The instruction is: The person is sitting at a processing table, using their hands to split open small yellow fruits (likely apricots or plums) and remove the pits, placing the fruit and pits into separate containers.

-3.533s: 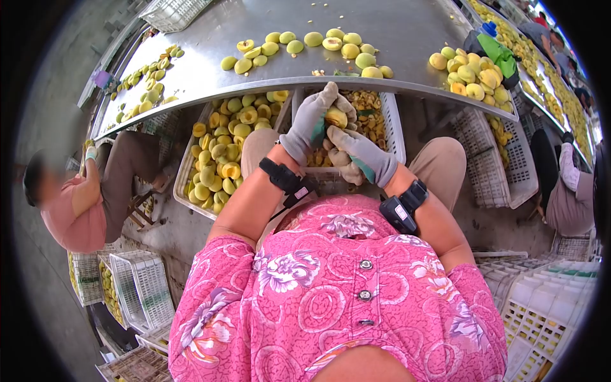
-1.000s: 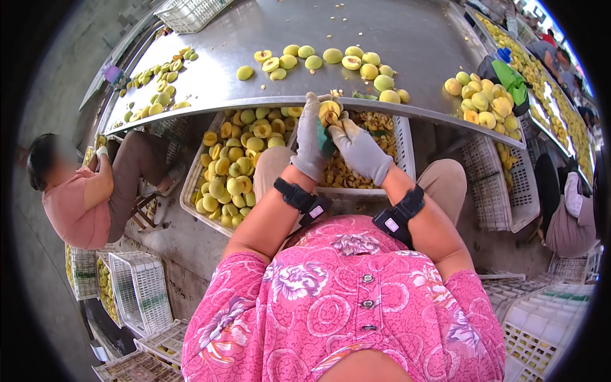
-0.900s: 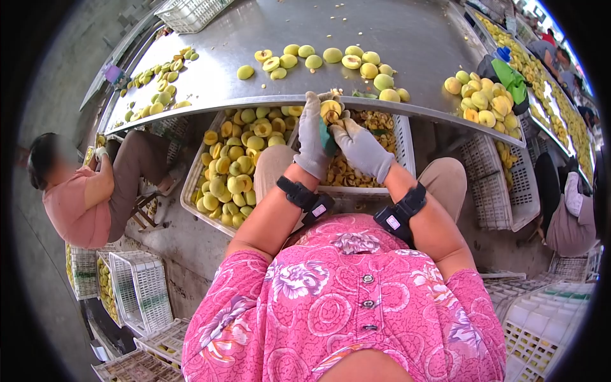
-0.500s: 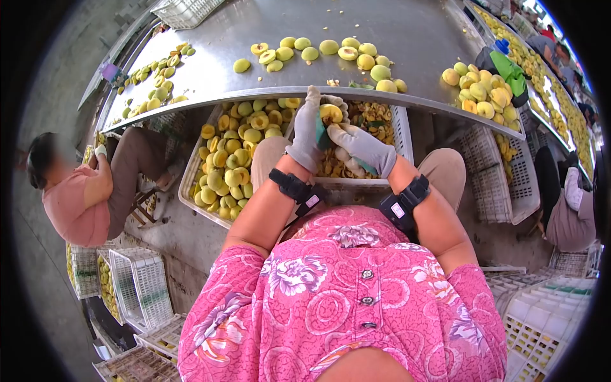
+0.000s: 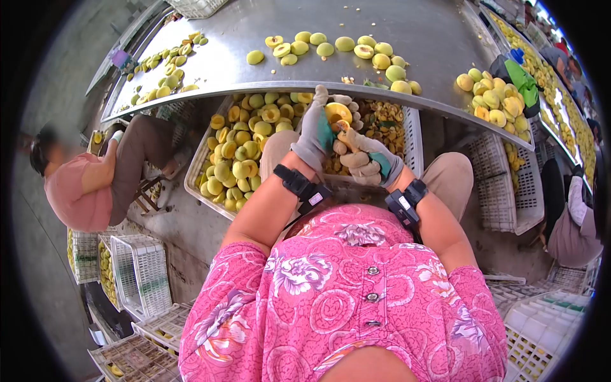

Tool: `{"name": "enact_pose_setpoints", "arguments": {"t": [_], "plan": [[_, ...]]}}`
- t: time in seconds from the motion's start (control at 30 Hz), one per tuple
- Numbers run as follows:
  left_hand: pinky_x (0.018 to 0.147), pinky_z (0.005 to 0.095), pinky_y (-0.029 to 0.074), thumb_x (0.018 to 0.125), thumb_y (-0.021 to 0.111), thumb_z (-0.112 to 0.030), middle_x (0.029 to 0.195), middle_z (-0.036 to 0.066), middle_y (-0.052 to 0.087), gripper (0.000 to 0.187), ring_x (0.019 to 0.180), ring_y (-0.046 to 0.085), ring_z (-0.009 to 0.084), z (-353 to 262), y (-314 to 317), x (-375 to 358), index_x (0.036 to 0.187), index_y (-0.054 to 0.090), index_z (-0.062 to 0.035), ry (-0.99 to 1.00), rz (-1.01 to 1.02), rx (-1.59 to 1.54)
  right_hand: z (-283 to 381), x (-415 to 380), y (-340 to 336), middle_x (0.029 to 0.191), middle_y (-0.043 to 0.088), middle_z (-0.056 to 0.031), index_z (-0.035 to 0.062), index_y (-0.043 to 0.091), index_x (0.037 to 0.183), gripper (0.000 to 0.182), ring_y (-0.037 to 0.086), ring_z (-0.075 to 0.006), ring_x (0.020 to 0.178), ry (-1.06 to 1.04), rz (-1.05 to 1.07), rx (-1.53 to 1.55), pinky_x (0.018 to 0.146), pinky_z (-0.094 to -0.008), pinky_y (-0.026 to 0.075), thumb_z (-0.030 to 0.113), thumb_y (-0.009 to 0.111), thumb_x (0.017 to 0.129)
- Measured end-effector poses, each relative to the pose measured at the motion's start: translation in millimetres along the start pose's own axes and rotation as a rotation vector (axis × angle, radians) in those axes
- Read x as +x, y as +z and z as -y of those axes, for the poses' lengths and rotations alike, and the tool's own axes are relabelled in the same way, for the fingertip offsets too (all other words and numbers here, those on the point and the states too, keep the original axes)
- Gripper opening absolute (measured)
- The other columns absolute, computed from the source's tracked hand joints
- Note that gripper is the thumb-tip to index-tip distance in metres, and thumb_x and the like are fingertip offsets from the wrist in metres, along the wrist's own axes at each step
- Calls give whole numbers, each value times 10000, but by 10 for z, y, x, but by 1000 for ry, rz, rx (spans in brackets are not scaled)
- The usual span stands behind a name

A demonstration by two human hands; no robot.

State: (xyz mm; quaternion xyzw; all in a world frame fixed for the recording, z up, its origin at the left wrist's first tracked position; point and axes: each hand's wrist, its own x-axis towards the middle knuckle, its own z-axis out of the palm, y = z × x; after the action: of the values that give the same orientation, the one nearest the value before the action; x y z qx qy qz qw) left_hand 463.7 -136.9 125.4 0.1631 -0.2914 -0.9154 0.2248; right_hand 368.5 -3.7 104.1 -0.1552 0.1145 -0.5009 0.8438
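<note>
The left hand, in a grey glove with a green palm, is gripping a fruit half just below the near edge of the counter. Its thumb is pointing up toward that edge, and its fingers are curling around the far side of the fruit half. The cut face is showing yellow-orange flesh. The right hand, also gloved, is bending its fingers beside the fruit half, below the same edge; whether these fingers are gripping anything cannot be determined.

Below the counter's near edge, a scrap crate is standing beneath the hands and holding brown and yellow pieces. A fruit crate is standing farther left below that edge and holding yellow-green fruit. The counter is partly hiding both crates.

A fruit row is lying on the counter, near the middle of its near edge, with some cut faces showing. A fruit pile is occupying the counter's right end, just beside a green cloth. A fruit group is lying toward the counter's left end, below which a person in a pink top is sitting.
</note>
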Motion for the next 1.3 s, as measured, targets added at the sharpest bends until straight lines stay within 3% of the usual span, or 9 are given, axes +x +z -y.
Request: {"name": "enact_pose_setpoints", "arguments": {"t": [0.13, 0.27, 0.33, 0.4, 0.57, 0.7, 0.87, 0.97, 1.3], "plan": [[648, 378, 574, 981, 430, -485, 835, 126, 656, 505, 687, 643, 238, -449, -413, 14, 928, 610, -16, 281, -152, 109, -5, -42, -56, 579, 363, 74, 101, 515, 1039, 446, 313, -10, 352, 33, -16, -55, 286, -206, 269, 530, 411, 972], [753, 287, 498, 991, 481, -360, 857, 42, 684, 405, 815, 620, 123, -1026, -1493, -195, 969, 672, -4, 626, -548, 958, 83, -185, -103, 569, 378, 58, 112, 498, 978, 388, 354, -60, 367, 33, -739, -735, 295, -263, 328, 496, 449, 964], [885, 374, 460, 954, 519, -356, 1089, 153, 650, 406, 1000, 602, 300, -1196, -1943, -445, 1053, 638, 20, 588, -738, 1776, -4, -247, -325, 576, 394, 45, 113, 485, 940, 353, 374, -68, 376, 18, -848, -753, 303, -272, 351, 463, 443, 973], [941, 416, 438, 904, 569, -372, 1154, 190, 604, 379, 1106, 547, 351, -1263, -2112, -657, 1085, 640, -47, 158, -712, 2072, -47, -317, -389, 589, 418, 30, 114, 489, 941, 335, 397, -85, 384, 3, -839, -727, 314, -276, 368, 444, 445, 976], [955, 414, 443, 816, 685, -194, 1182, 166, 583, 336, 1121, 541, 333, -1235, -1266, -212, 1116, 616, -58, 882, -524, 1955, -31, -333, -460, 691, 461, -12, 108, 487, 1061, 339, 423, -112, 439, 47, -793, -794, 345, -285, 370, 432, 462, 968], [922, 395, 468, 842, 657, -202, 1175, 161, 576, 355, 1082, 567, 337, -689, 154, 545, 1158, 590, -57, 779, 110, 1738, -100, -222, -820, 655, 471, 20, 127, 485, 956, 273, 388, -85, 395, -123, -800, -942, 339, -266, 346, 398, 466, 976], [940, 383, 451, 878, 615, -300, 1150, 156, 546, 340, 1077, 560, 318, 225, 809, 1435, 1171, 603, -128, 356, 509, 1865, 42, -390, -381, 637, 454, 20, 125, 455, 924, 258, 417, -73, 392, -80, -643, -837, 320, -242, 365, 377, 453, 976], [936, 382, 450, 876, 611, -314, 1143, 157, 542, 338, 1063, 560, 324, 419, 976, 1687, 1163, 609, -134, 63, 488, 1992, 23, -439, -347, 635, 447, 18, 123, 445, 932, 251, 414, -70, 393, -73, -710, -833, 321, -246, 365, 370, 459, 978], [881, 410, 490, 676, 784, -321, 1133, 193, 524, 505, 1058, 572, 363, 334, 790, 1783, 1084, 562, -124, 153, 113, 2161, 76, -592, -212, 652, 473, 14, 90, 487, 1057, 330, 441, -91, 439, -101, -777, -891, 331, -284, 366, 404, 510, 959]]}}
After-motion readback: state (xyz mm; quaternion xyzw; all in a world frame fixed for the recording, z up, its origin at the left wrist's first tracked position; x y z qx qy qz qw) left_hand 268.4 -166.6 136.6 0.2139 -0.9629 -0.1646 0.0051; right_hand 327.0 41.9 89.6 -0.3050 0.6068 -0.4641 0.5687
